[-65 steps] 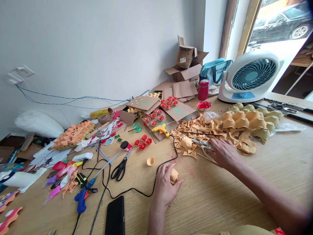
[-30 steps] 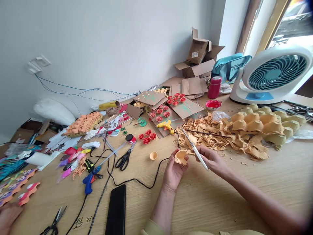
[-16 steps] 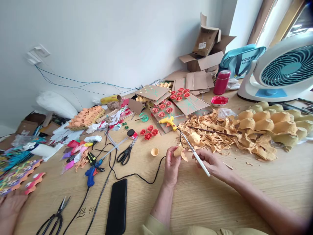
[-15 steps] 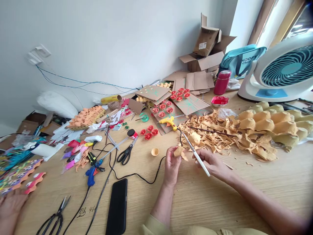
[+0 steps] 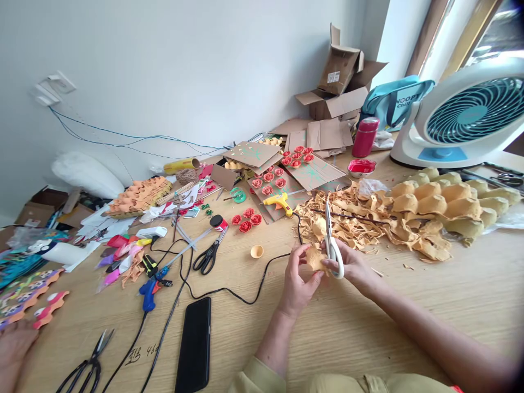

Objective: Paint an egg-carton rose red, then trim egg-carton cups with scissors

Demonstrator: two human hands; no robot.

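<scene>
My left hand (image 5: 301, 281) pinches a cut piece of tan egg carton (image 5: 315, 258), its edge ragged. In my right hand (image 5: 354, 267) are white-handled scissors (image 5: 333, 248), blades pointing up and away from me, right beside the carton piece. The fingertips of my right hand also come close to the piece; whether they touch it I cannot tell. Beyond both hands lies a heap of torn carton scraps (image 5: 356, 218). A small trimmed carton cup (image 5: 257, 251) rests on the table to the left of my hands.
Red paper roses (image 5: 248, 218) and a yellow glue gun (image 5: 278, 202) lie ahead. On the left are black scissors (image 5: 208, 256), a blue glue gun (image 5: 148, 292), a phone (image 5: 194, 344) and another person's hand (image 5: 16, 346). Egg cartons (image 5: 438, 202) and a fan (image 5: 462, 120) stand right. A black cord crosses the table.
My left hand has turned the carton piece and moved slightly right. The scissors have swung from slanting across my right hand to pointing upward, their handle loops now facing me.
</scene>
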